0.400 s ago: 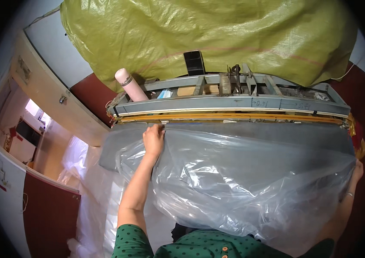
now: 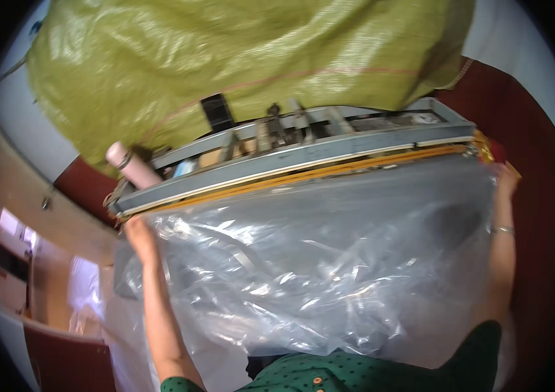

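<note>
Your left hand [image 2: 139,236] is up at the left end of the long grey sealing machine [image 2: 290,166]. Its fingers are closed on the top edge of the big clear plastic bag [image 2: 310,268], right under the machine's yellow strip [image 2: 329,171].

Your right hand [image 2: 505,178] is far off at the other end of the machine. It touches the right corner of the bag there. You cannot tell from here if those fingers are shut on the plastic or just pressed on it. A thin bangle [image 2: 502,229] sits on that wrist.

The bag hangs wide between your two hands. Its top edge runs along the front of the machine, from one hand to the other. The rest of it droops down toward your green dotted shirt [image 2: 329,379], all crinkly and shiny.

Just above your left hand, a pale pink roll [image 2: 132,164] pokes out of the machine's end. Behind the machine, past both hands, sits a big yellow-green woven sack [image 2: 225,65]. A small black block [image 2: 215,112] rests against the sack, above the middle of the machine.
</note>
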Tool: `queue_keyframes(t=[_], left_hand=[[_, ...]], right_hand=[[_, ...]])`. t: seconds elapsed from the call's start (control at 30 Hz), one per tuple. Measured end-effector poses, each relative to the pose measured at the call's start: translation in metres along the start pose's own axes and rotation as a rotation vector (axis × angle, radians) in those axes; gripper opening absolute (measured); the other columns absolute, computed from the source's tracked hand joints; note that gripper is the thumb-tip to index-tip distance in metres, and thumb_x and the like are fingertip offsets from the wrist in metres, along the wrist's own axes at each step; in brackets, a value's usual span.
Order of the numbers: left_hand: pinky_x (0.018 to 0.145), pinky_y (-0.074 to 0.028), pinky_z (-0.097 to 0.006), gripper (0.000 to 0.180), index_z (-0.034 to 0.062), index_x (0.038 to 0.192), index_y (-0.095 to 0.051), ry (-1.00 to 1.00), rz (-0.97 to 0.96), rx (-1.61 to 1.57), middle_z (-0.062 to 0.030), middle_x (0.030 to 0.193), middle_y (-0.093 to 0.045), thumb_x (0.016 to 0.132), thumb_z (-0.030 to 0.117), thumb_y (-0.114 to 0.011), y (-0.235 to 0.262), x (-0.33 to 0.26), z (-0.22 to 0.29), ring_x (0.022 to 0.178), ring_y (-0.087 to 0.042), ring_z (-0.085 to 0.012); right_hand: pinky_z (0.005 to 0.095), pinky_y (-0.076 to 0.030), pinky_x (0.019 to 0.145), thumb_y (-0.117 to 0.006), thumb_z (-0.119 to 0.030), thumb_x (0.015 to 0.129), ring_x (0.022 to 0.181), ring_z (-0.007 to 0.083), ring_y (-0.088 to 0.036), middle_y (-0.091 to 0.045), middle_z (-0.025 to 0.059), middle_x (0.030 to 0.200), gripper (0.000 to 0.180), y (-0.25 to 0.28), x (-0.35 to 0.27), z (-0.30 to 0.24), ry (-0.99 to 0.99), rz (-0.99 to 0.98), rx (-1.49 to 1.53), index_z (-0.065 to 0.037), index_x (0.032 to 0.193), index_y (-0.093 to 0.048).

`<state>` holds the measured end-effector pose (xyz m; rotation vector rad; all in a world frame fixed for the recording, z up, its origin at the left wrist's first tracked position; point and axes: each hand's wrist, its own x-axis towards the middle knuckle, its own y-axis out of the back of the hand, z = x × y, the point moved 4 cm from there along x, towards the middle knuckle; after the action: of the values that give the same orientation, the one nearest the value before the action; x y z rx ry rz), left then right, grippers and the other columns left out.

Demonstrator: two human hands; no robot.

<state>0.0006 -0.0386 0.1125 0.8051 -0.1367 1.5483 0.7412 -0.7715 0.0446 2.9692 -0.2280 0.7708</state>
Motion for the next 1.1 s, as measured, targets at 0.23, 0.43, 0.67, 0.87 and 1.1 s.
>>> queue_keyframes(t=[0.23,0.43,0.67,0.87,1.1], left_hand=[[0.055,-0.032,-0.021,0.018,0.0061,0.075,-0.044,-0.021,0.114,-0.019,0.0022,0.065,-0.039,0.090,0.016,-0.045,-0.001,0.013,-0.145,0.059,-0.035,-0.0061],[0.054,-0.031,-0.020,0.019,0.0074,0.074,-0.045,0.098,0.031,-0.231,0.0048,0.067,-0.040,0.090,0.018,-0.050,-0.015,0.041,-0.152,0.060,-0.033,-0.0053],[0.054,-0.030,-0.018,0.020,0.0094,0.073,-0.045,0.127,0.006,-0.292,0.0062,0.067,-0.040,0.087,0.018,-0.056,-0.018,0.054,-0.168,0.060,-0.034,-0.0038],[0.052,-0.030,-0.018,0.017,0.0114,0.079,-0.042,0.281,0.049,-0.435,0.0062,0.068,-0.040,0.086,0.018,-0.055,-0.026,0.045,-0.151,0.060,-0.037,-0.0029],[0.059,-0.039,-0.022,0.005,0.0092,0.088,-0.046,0.136,0.245,-0.200,0.0018,0.075,-0.045,0.085,0.012,-0.047,-0.004,0.045,-0.163,0.063,-0.041,-0.0071]], right_hand=[[0.0347,-0.042,0.059,-0.052,-0.017,0.086,0.060,0.0228,-0.052,-0.053,0.0102,0.067,0.016,-0.140,-0.076,-0.020,0.483,0.009,-0.381,-0.002,0.081,-0.051],[0.0234,-0.037,0.054,-0.054,-0.021,0.087,0.057,0.0078,-0.043,-0.045,-0.0019,0.064,0.019,-0.191,-0.079,-0.030,0.173,-0.070,-0.116,-0.004,0.078,-0.051],[0.0256,-0.041,0.056,-0.060,-0.024,0.081,0.058,0.0103,-0.047,-0.050,0.0005,0.066,0.022,-0.196,-0.081,-0.038,0.189,0.049,-0.243,-0.005,0.080,-0.050],[0.0277,-0.043,0.050,-0.051,-0.014,0.084,0.055,0.0115,-0.050,-0.051,0.0025,0.065,0.008,-0.174,-0.065,-0.014,0.229,0.072,-0.235,-0.007,0.085,-0.047],[0.0259,-0.041,0.046,-0.045,-0.014,0.086,0.054,0.0119,-0.049,-0.051,0.0037,0.069,0.007,-0.184,-0.075,-0.024,-0.114,-0.005,0.040,-0.007,0.090,-0.047]])
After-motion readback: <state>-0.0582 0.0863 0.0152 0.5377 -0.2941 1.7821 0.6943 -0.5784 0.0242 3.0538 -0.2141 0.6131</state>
